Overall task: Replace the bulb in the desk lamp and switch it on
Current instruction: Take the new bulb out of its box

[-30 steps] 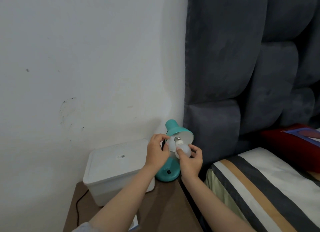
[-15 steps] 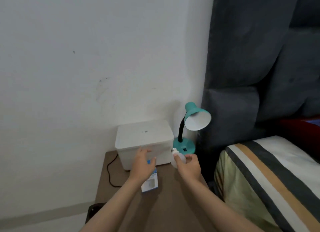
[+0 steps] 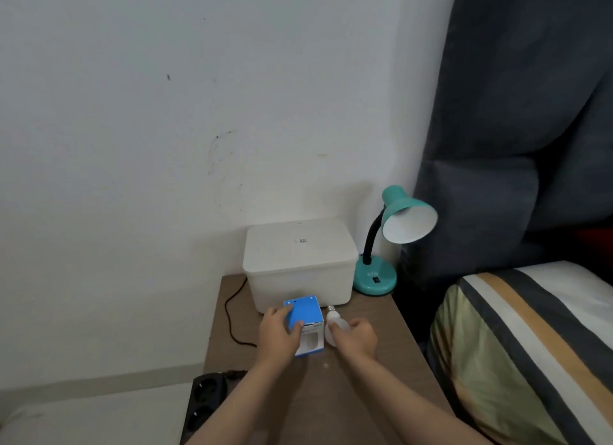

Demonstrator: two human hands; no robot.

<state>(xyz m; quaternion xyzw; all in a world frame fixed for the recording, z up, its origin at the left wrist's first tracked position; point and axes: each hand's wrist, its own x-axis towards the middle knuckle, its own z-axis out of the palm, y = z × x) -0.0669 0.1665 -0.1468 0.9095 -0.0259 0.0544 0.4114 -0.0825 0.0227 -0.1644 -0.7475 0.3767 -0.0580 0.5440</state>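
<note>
Clasped in my right hand [image 3: 356, 340], the white screw-base bulb [image 3: 332, 323] lies low over the brown wooden nightstand [image 3: 381, 338], its cap pointing away. My left hand [image 3: 277, 337] grips the blue-and-white cardboard bulb box [image 3: 304, 312] just beside. Teal gooseneck desk lamp [image 3: 403, 219] stands empty, beyond and right.

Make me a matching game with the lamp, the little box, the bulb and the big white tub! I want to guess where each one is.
Things:
1. lamp
2. blue box
3. bulb
4. white tub

Places:
A. under the left hand
B. against the wall, lid on
C. in the right hand
D. at the table's back right corner, shade empty

Pairs: 1-D, 2-A, 3-C, 4-B
</note>
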